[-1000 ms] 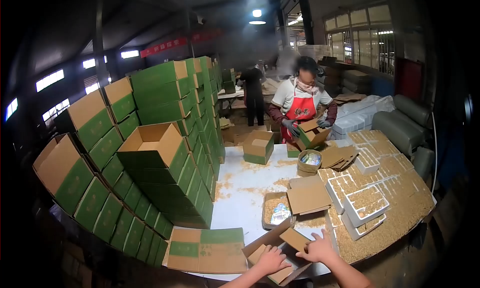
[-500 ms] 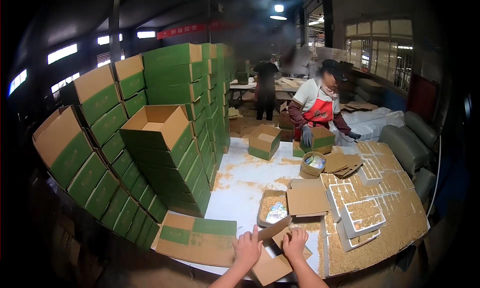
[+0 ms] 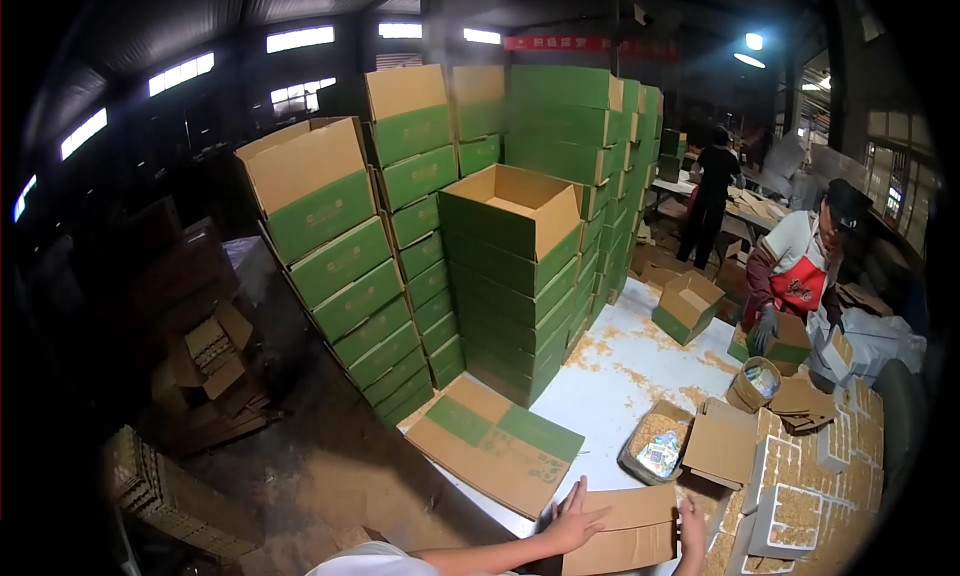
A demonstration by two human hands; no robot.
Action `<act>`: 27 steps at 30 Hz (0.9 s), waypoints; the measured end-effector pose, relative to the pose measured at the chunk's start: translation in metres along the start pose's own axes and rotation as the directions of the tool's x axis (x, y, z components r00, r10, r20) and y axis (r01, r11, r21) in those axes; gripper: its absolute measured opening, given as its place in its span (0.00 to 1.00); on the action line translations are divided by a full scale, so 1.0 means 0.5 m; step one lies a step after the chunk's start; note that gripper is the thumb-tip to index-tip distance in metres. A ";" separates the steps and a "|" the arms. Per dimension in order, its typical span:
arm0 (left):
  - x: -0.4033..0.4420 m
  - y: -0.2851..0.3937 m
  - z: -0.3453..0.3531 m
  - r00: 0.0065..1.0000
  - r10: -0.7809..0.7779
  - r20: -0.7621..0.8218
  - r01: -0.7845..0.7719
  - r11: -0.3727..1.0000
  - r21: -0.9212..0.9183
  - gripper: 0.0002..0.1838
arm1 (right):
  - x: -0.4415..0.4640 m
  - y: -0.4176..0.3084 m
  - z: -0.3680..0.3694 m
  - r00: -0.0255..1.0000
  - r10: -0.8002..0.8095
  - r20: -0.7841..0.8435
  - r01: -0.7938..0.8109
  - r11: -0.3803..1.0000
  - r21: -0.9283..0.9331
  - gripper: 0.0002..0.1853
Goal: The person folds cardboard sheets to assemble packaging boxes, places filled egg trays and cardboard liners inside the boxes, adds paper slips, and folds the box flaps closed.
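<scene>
In front of me stands a cardboard box [image 3: 622,536], its two top flaps folded down and meeting along a seam. My left hand [image 3: 574,524] rests at the box's left edge, fingers spread, some of them lying over the flap. At the right edge is my right hand [image 3: 692,526], fingers straight and upright along that side; nothing shows in its grasp. To the left lies a flat green-and-brown cardboard piece [image 3: 500,446]. Just beyond the box are a tub [image 3: 655,441] of grainy bedding with printed packets and another open cardboard box [image 3: 722,441].
Tall stacks of green boxes [image 3: 510,286] line the table's left side. White foam trays [image 3: 790,521] filled with brown bedding cover the right. Across the white table [image 3: 610,366], a co-worker [image 3: 800,266] in a red apron handles a box; another person [image 3: 712,191] stands farther back.
The view has swung left. The box flaps, raised and partly open before, now lie folded over the top. My hands have moved from the flaps to the box's left and right edges.
</scene>
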State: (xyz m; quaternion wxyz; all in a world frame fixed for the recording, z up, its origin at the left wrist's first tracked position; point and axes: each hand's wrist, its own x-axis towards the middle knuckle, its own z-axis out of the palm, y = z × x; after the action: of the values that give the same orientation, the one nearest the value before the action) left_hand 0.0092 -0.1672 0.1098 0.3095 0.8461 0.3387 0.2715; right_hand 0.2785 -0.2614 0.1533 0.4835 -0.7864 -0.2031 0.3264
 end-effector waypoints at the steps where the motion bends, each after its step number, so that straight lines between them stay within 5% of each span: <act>1: -0.007 -0.021 0.028 0.970 0.077 -0.232 -0.109 0.986 -0.129 0.35 | 0.022 0.054 -0.004 0.943 -0.248 0.223 0.314 0.883 -0.348 0.28; 3: -0.022 -0.026 0.022 0.942 -0.248 -0.224 0.200 0.955 -0.217 0.51 | 0.032 0.119 0.012 0.973 -0.159 0.166 0.211 0.905 -0.369 0.27; 5: -0.025 -0.011 0.020 0.619 -0.785 -0.027 0.725 0.585 -0.364 0.63 | -0.003 0.121 0.010 0.989 -0.064 0.132 0.099 0.955 -0.279 0.28; 7: -0.021 -0.048 0.011 0.746 -0.611 0.266 0.621 0.492 -0.610 0.66 | -0.007 0.171 0.023 0.991 -0.097 0.095 0.116 0.969 -0.217 0.28; 8: -0.019 -0.061 0.007 0.802 -0.473 0.366 0.566 0.402 -0.720 0.68 | 0.043 0.250 0.012 0.976 -0.119 0.182 0.105 0.991 0.084 0.37; 11: 0.008 0.085 -0.134 0.977 -0.197 0.080 0.212 0.877 -0.432 0.69 | -0.082 0.099 -0.036 0.957 -0.205 0.205 0.031 0.774 0.632 0.45; 12: 0.014 0.098 -0.157 0.999 0.054 -0.006 -0.053 0.951 -0.305 0.69 | -0.114 0.052 -0.048 0.937 -0.252 0.241 -0.006 0.680 0.733 0.47; 14: 0.044 0.085 -0.163 0.862 0.488 -0.135 -0.506 0.840 -0.196 0.69 | -0.119 0.069 -0.101 0.921 -0.241 0.305 -0.073 0.664 0.744 0.57; 16: 0.076 0.045 -0.134 0.736 0.663 -0.137 -0.676 0.708 -0.205 0.66 | -0.106 0.120 -0.142 0.900 -0.204 0.384 -0.108 0.752 0.651 0.58; 18: 0.094 -0.034 -0.087 0.707 0.700 -0.100 -0.696 0.665 -0.271 0.67 | -0.107 0.130 -0.138 0.887 -0.184 0.423 -0.166 0.729 0.665 0.39; 19: 0.099 -0.077 -0.058 0.714 0.697 -0.068 -0.688 0.680 -0.256 0.65 | -0.132 0.083 -0.116 0.916 -0.078 0.393 -0.149 0.845 0.514 0.37; 21: 0.089 -0.153 -0.010 0.741 0.672 -0.016 -0.652 0.712 -0.260 0.64 | -0.149 0.083 -0.061 0.943 -0.023 0.331 -0.153 0.856 0.494 0.40; 24: 0.039 -0.267 0.077 0.839 0.530 0.127 -0.483 0.831 -0.277 0.58 | -0.160 0.233 0.003 0.963 -0.227 0.143 0.136 0.873 0.469 0.43; 27: -0.003 -0.308 0.085 0.832 0.332 0.444 -0.266 0.942 -0.207 0.53 | -0.201 0.292 0.049 0.965 -0.260 0.042 0.227 0.901 0.370 0.46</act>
State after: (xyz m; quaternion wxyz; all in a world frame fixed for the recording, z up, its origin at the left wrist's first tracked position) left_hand -0.0255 -0.0935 -0.0277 0.3933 0.9058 0.0968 0.1245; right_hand 0.1909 -0.3759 0.0469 0.6474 -0.6367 -0.2579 0.3302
